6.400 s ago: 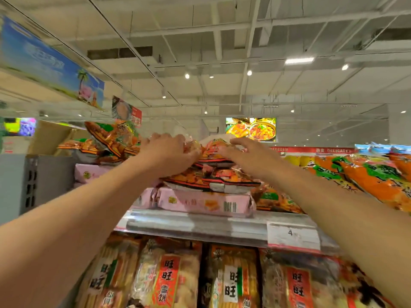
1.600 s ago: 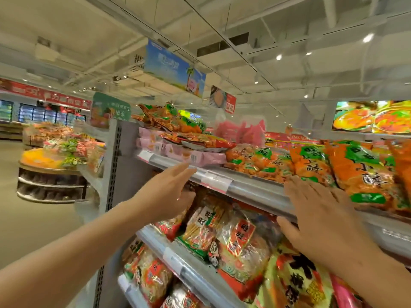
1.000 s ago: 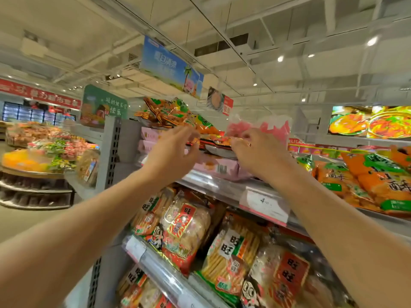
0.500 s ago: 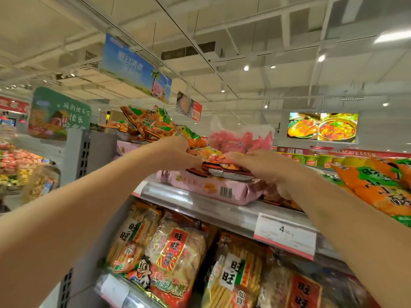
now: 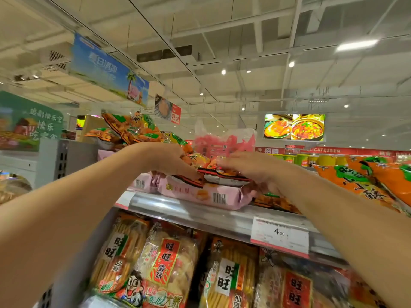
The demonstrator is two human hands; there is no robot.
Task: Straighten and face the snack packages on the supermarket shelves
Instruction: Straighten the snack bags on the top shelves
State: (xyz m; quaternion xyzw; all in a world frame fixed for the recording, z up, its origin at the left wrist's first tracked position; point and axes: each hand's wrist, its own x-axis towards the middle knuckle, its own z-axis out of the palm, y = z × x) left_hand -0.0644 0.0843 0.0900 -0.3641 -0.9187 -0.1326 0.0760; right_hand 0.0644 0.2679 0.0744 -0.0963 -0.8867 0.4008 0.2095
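Since half a second ago, both hands have shifted slightly forward along the top shelf (image 5: 200, 215), closing in from either side on the flat orange-and-black packet (image 5: 224, 175) lying on the pink packs (image 5: 201, 193).

Left hand (image 5: 171, 162): fingers curled down, grip pressing the packet's left end. Right hand (image 5: 251, 168): blurred; fingers lie over the right end, thumb side hidden. Whether either grip pinches the packet or only rests on it cannot be told.

Location of target: between the two hands, on top of the pink packs, near the shelf's front edge. Beyond the left hand, a loose pile of orange-green bags (image 5: 133, 130) leans at an angle. Beyond the right hand, more orange bags (image 5: 364, 181) slope forward. Below the hands sit rice-cracker bags (image 5: 169, 263) and a price tag (image 5: 280, 234).

Judgement on method: squeeze evenly from both ends, so the packet turns square to the shelf edge. Light pressure; the packs beneath look slippery and could slide out. Printed face should end up toward the aisle.
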